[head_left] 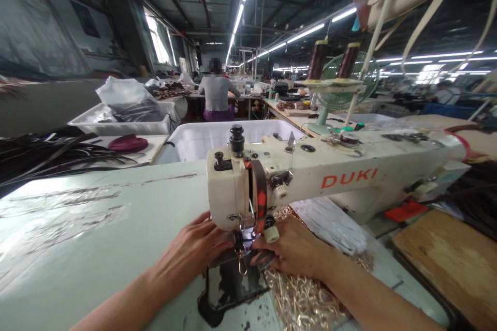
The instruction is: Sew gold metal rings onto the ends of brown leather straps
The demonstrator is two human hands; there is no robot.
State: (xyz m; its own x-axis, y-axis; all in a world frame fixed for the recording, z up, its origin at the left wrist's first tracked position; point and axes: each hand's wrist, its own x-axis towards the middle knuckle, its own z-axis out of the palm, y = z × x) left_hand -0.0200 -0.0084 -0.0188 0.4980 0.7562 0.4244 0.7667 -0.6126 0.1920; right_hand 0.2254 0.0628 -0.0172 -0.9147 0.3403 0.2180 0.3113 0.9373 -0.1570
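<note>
A short dark strap [238,241] with a gold snap hook [243,265] lies under the needle area of a white sewing machine [303,170]. My left hand [196,243] presses in from the left, its thumb against the strap; its fingertips are partly hidden behind the machine head. From the right, my right hand [297,245] has its fingers curled in close to the presser foot, pinching a dark strap piece [264,258]. A small light shines on the stitching spot. Beside my right hand, gold snap hooks [306,295] fill a clear plastic bag.
White tubs [190,139] stand behind the machine. Dark strips [46,158] and a maroon roll [128,143] lie at the left. Thread cones [317,61] and a green fan [345,83] rise behind. A wooden board [450,264] is at right. Another person [216,93] sits ahead.
</note>
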